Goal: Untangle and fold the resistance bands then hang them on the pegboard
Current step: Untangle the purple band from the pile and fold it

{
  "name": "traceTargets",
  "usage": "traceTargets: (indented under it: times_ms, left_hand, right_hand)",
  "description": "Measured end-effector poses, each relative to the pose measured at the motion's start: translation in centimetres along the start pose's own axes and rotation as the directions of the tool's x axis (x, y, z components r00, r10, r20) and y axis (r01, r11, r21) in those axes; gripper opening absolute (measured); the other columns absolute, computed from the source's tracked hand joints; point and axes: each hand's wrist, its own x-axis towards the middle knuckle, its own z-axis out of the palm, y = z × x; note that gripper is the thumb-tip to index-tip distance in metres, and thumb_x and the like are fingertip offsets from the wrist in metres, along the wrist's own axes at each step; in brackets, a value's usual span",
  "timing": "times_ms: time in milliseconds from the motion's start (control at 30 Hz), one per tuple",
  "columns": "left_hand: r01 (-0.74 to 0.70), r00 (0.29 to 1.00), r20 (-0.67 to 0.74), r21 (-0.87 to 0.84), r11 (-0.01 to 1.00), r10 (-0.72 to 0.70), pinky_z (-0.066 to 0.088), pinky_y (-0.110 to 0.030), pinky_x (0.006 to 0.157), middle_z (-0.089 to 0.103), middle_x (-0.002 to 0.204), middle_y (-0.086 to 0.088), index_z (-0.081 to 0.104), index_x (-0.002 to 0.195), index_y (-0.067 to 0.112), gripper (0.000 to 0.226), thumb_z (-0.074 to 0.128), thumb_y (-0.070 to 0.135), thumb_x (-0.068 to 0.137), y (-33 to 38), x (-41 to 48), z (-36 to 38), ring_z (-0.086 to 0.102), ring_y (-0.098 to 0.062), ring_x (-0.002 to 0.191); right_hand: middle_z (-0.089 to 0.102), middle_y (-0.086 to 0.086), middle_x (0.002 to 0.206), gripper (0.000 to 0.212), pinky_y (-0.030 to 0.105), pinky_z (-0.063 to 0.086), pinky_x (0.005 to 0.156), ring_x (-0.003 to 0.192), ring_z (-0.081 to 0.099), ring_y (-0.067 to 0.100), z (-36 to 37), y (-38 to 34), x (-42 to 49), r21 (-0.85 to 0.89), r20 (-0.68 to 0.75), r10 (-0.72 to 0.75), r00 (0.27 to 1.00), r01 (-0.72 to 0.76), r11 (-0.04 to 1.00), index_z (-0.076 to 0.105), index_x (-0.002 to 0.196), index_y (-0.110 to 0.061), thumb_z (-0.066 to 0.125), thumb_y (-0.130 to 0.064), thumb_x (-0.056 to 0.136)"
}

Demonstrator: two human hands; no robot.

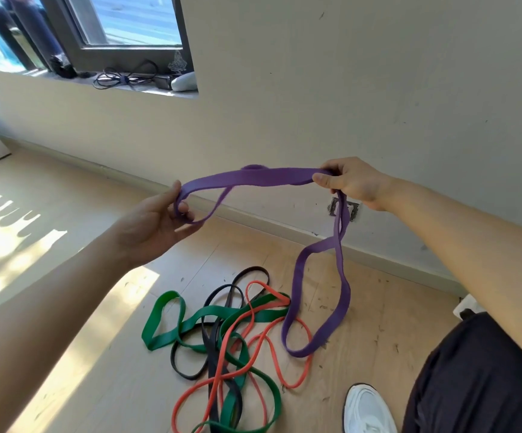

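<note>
A purple resistance band (259, 176) stretches between my two hands at chest height. My left hand (156, 223) has its fingers curled through one looped end. My right hand (351, 182) pinches the band further along, and the rest hangs from it in a twisted loop down to the floor. On the wooden floor below lies a tangle of a green band (162, 339), a black band (212, 348) and an orange-red band (272, 354), woven through each other. No pegboard is in view.
A pale wall (347, 89) with a skirting board runs behind the bands, with a socket plate (351, 210) low on it. A window sill (147, 81) at upper left holds cables. My white shoe (367, 407) and dark trouser leg (478, 379) are at lower right.
</note>
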Motion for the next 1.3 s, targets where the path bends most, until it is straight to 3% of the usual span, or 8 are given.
traceTargets:
  times_ms: [67, 167, 300, 500, 700, 833, 1067, 1300]
  left_hand:
    - [0.023, 0.997, -0.080, 0.167, 0.986, -0.009, 0.051, -0.035, 0.086, 0.048, 0.061, 0.006, 0.066, 0.094, 0.016, 0.033, 0.067, 0.047, 0.084, -0.2, 0.2, -0.9, 0.051, -0.010, 0.057]
    - [0.018, 0.996, -0.080, 0.576, 0.817, 0.035, 0.053, -0.034, 0.080, 0.057, 0.073, 0.001, 0.072, 0.108, 0.016, 0.070, 0.089, 0.059, 0.055, -1.0, 0.5, -2.6, 0.055, -0.013, 0.064]
    - [0.020, 0.994, -0.084, 0.792, 0.611, 0.076, 0.047, -0.031, 0.081, 0.070, 0.100, -0.011, 0.072, 0.109, 0.016, 0.035, 0.083, 0.035, 0.081, -2.8, 1.1, -2.6, 0.065, -0.023, 0.093]
    - [-0.081, 0.992, 0.011, 0.805, 0.587, 0.122, 0.051, -0.026, 0.085, 0.070, 0.117, 0.003, 0.066, 0.129, 0.024, 0.039, 0.074, 0.029, 0.091, -2.7, 1.2, -0.1, 0.065, -0.014, 0.110]
    - [-0.330, 0.944, 0.272, 0.802, 0.497, 0.188, 0.050, -0.031, 0.102, 0.062, 0.132, 0.012, 0.052, 0.143, 0.030, 0.072, 0.083, 0.046, 0.080, -3.2, 0.8, 5.5, 0.058, -0.005, 0.121]
    - [-0.439, 0.898, 0.378, 0.758, 0.481, 0.225, 0.051, -0.039, 0.079, 0.067, 0.091, 0.003, 0.065, 0.109, 0.016, 0.036, 0.080, 0.038, 0.085, -3.3, 0.7, 7.0, 0.062, -0.012, 0.081]
    - [-0.443, 0.893, 0.333, 0.764, 0.470, 0.301, 0.044, -0.015, 0.066, 0.065, 0.075, 0.006, 0.072, 0.107, 0.021, 0.017, 0.074, 0.028, 0.092, -1.3, -0.3, 6.2, 0.057, -0.002, 0.067]
    - [-0.481, 0.858, 0.076, 0.464, 0.744, 0.507, 0.053, -0.022, 0.078, 0.064, 0.083, 0.002, 0.069, 0.110, 0.013, 0.017, 0.069, 0.019, 0.094, 1.2, -0.8, 3.8, 0.062, -0.010, 0.077]
  right_hand:
    - [0.049, 0.005, 0.077, 0.027, 0.038, 0.038, 0.076, 0.074, 0.046, 0.019, -0.3, 0.2, 0.1, 0.014, -0.010, -0.003, 1.000, 0.003, 1.000, 0.069, 0.105, -0.001, 0.066, -0.027, 0.097]
    - [0.049, 0.005, 0.077, 0.028, 0.039, 0.039, 0.075, 0.074, 0.047, 0.019, -0.4, 0.1, -0.2, 0.015, 0.056, -0.017, 0.998, 0.016, 1.000, 0.070, 0.105, -0.004, 0.064, -0.031, 0.096]
    - [0.054, 0.006, 0.083, 0.024, 0.035, 0.044, 0.076, 0.076, 0.050, 0.017, 0.1, -1.0, -0.7, -0.042, 0.175, -0.074, 0.982, 0.083, 0.996, 0.070, 0.108, -0.007, 0.065, -0.027, 0.096]
    - [0.064, -0.003, 0.081, 0.021, 0.012, 0.044, 0.066, 0.067, 0.054, 0.001, 2.7, -4.5, -2.0, -0.154, 0.284, -0.176, 0.942, 0.226, 0.962, 0.070, 0.105, -0.007, 0.070, -0.024, 0.094]
    - [0.070, 0.000, 0.093, 0.025, 0.022, 0.051, 0.073, 0.080, 0.063, 0.011, 5.3, -6.9, -3.0, -0.260, 0.368, -0.236, 0.900, 0.343, 0.903, 0.070, 0.108, -0.012, 0.074, -0.029, 0.090]
    - [0.066, -0.003, 0.085, 0.023, 0.023, 0.047, 0.067, 0.073, 0.058, 0.010, 5.9, -8.1, -3.5, -0.289, 0.398, -0.263, 0.879, 0.392, 0.873, 0.069, 0.103, -0.016, 0.077, -0.031, 0.088]
    - [0.066, 0.008, 0.091, 0.030, 0.032, 0.058, 0.076, 0.081, 0.067, 0.022, 5.9, -6.4, -2.6, -0.409, 0.416, -0.136, 0.899, 0.319, 0.855, 0.060, 0.101, -0.014, 0.082, -0.013, 0.080]
    - [0.058, 0.016, 0.075, 0.016, 0.042, 0.050, 0.071, 0.070, 0.057, 0.021, 5.1, -3.3, -1.2, -0.398, 0.312, -0.040, 0.949, 0.169, 0.902, 0.065, 0.084, -0.009, 0.076, -0.018, 0.078]
